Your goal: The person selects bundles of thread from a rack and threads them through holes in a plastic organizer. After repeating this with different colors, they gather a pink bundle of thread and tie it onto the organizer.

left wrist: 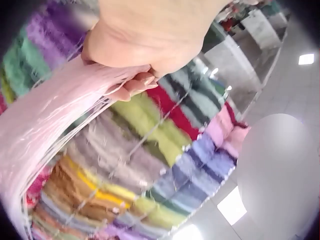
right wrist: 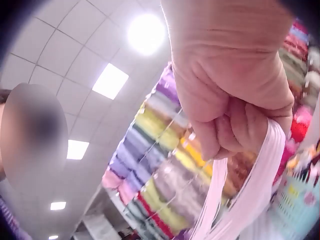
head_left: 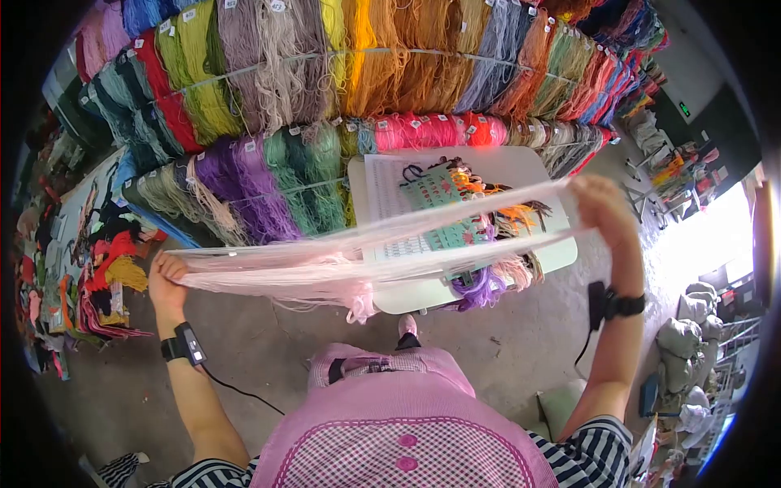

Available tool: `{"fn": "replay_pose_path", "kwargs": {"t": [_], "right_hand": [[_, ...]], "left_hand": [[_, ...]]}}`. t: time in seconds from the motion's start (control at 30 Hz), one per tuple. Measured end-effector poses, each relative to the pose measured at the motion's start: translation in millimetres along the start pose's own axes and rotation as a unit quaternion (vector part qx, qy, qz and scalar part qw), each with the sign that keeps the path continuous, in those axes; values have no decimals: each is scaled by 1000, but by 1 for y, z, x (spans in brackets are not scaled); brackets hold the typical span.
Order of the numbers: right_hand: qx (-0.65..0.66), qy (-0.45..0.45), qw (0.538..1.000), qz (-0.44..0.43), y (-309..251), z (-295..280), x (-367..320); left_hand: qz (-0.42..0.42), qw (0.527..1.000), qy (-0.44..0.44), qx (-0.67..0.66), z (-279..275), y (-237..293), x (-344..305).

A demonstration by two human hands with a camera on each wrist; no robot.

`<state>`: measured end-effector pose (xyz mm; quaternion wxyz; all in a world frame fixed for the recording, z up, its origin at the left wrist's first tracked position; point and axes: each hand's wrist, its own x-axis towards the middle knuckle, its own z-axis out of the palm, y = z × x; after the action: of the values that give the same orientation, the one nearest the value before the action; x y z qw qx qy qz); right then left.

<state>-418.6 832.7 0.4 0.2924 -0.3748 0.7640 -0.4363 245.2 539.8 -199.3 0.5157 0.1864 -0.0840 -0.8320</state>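
Observation:
A long skein of pale pink yarn (head_left: 325,264) stretches between my two hands, above a white board (head_left: 561,252). My left hand (head_left: 167,281) grips one end of it, with fingers curled round the strands in the left wrist view. At the other end my right hand (head_left: 604,207) holds the skein's loop, which hangs over its curled fingers (right wrist: 240,127) in the right wrist view. The strands part into two bands toward the right hand. Near the middle, a pink bunch (head_left: 359,302) dangles below the skein.
On the board lie a printed sheet (head_left: 382,175) and a green perforated card (head_left: 431,195) with colourful threads. Rows of tagged yarn hanks (head_left: 390,73) hang on a rack ahead. More yarn is heaped on a table at left. Grey sacks (head_left: 683,342) sit at right.

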Motion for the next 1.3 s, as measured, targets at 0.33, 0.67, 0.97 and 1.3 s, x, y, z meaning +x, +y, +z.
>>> {"fn": "replay_pose_path", "kwargs": {"t": [0.33, 0.67, 0.97, 1.3], "right_hand": [[-213, 398, 892, -34, 5, -241, 108], [-276, 358, 874, -178, 53, -299, 136], [-8, 68, 980, -188, 70, 20, 146], [-30, -163, 973, -159, 126, 125, 123]], "left_hand": [[96, 983, 136, 73, -84, 88, 4], [94, 986, -28, 132, 27, -47, 10], [-177, 917, 60, 352, 150, -326, 113], [-102, 878, 52, 464, 145, -427, 136]]}}
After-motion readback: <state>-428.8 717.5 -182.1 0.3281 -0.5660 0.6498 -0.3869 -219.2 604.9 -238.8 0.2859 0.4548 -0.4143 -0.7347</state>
